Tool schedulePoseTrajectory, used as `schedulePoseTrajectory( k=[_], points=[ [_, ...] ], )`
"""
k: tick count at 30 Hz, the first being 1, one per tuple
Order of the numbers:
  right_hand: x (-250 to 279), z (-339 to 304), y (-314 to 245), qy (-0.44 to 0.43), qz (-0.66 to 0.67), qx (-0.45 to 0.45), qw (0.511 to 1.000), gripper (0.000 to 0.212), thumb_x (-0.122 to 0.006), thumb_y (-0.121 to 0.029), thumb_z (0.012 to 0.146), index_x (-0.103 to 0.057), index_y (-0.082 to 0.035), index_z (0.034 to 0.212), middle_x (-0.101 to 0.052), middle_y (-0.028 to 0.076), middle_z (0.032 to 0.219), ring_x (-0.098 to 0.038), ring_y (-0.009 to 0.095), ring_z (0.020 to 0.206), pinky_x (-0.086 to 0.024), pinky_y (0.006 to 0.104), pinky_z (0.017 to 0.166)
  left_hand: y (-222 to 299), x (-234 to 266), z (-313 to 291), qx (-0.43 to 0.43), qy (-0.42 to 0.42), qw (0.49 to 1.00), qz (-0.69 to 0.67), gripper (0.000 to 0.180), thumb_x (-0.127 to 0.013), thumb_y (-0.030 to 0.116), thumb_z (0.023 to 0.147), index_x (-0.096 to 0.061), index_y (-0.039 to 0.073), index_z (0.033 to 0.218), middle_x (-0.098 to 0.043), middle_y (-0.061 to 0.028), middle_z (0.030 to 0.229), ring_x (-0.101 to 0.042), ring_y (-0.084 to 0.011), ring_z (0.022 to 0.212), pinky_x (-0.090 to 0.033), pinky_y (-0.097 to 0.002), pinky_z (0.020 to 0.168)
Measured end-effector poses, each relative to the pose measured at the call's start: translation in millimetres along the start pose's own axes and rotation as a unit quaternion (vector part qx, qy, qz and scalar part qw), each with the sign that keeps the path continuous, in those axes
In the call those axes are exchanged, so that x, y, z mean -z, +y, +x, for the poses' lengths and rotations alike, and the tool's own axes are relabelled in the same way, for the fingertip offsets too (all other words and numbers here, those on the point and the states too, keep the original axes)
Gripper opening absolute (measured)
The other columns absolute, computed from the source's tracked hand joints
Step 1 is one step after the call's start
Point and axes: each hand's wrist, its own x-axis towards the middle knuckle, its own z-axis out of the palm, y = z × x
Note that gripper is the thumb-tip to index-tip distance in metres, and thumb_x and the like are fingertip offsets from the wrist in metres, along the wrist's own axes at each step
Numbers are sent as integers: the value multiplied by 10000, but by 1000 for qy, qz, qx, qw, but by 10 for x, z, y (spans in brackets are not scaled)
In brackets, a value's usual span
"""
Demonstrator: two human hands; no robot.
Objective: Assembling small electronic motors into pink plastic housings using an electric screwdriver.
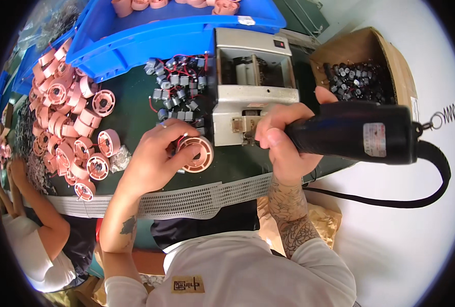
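My left hand [156, 153] is closed round the edge of a pink round plastic housing [205, 157], its spoked face turned up and a bit of wire at its rim. My right hand [289, 153] grips a black electric screwdriver [345, 130], held level with its front end toward the left. That front end is hidden behind my fingers, near the front of a pale metal screw feeder [225, 110]. Small motors [173, 94] with red wires lie in a group left of the feeder. A heap of pink housings [66, 123] spreads farther left.
A blue bin [135, 33] holding pink parts stands at the back. At the right back is a cardboard box [401, 71] of small motors. The screwdriver's black cord [437, 189] loops down right; a coiled spring [452, 110] hangs beside it. Another person's arm [43, 204] is at the far left.
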Motion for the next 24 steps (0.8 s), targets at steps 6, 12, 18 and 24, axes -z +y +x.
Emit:
schedulePoseTrajectory(
  k=[6, 12, 18, 24],
  points=[
    [-106, 38, -233, -83, 180, -70, 978, 875, -626, 16, 768, -126, -92, 1478, -505, 78, 708, -502, 179, 509, -458, 323, 462, 30, -35, 19, 9, -26, 1000, 0, 190, -667, 57, 830, -606, 5, 1002, -618, -138, 975, -637, -273, 848, -501, -342, 726],
    [-465, 129, -409, -83, 290, -64, 951, 918, -660, -56, 860, -34, -198, 1518, -514, 78, 744, -518, 172, 533, -481, 317, 482, 43, -37, -27, -6, -25, 999, 32, 224, -635, 96, 858, -569, 22, 1059, -579, -158, 1016, -604, -370, 902, -495, -419, 754],
    [-532, 110, -356, -121, 264, -60, 955, 917, -653, -45, 850, -36, -186, 1514, -518, 80, 746, -515, 174, 532, -479, 320, 482, 9, -71, -44, -23, 4, 1000, 2, 212, -637, 82, 848, -567, 23, 1040, -563, -147, 974, -600, -349, 874, -491, -417, 733],
    [-569, 100, -299, -158, 239, -54, 957, 916, -646, -34, 839, -38, -174, 1509, -522, 83, 749, -513, 176, 531, -477, 323, 481, 22, -54, -65, -14, -2, 1000, -3, 203, -643, 84, 838, -568, 33, 1020, -549, -137, 963, -599, -341, 876, -489, -419, 728]
  ],
)
